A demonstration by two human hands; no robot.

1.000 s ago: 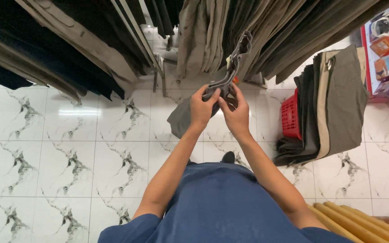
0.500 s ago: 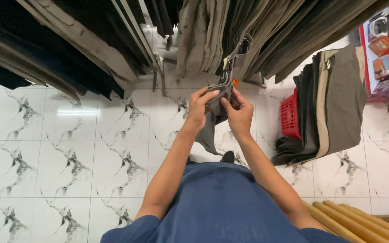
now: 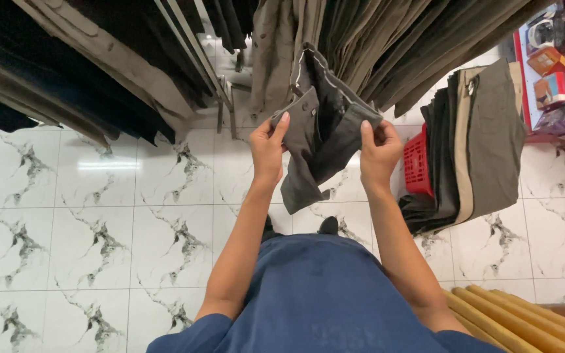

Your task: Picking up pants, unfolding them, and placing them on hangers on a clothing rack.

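A pair of dark grey trousers (image 3: pixel 315 140) hangs in front of me, held up by its waistband with the legs drooping toward the tiled floor. My left hand (image 3: pixel 267 149) grips the left side of the waistband, near a button. My right hand (image 3: pixel 379 153) pinches the right side of the waistband, thumb on the outside. The two hands hold the waist spread apart, showing its lighter inner lining. No hanger is visible on the trousers.
Racks of hanging trousers (image 3: pixel 99 59) in khaki, olive and dark tones fill the top. A red basket (image 3: pixel 416 163) draped with folded trousers (image 3: pixel 472 140) stands at right. Boxed goods on a shelf (image 3: pixel 554 72) are at far right. Yellow wooden poles (image 3: pixel 518 320) lie lower right.
The trousers came off the hanger that both hands held together up high. My hands have moved apart and lower, spreading the waistband open.
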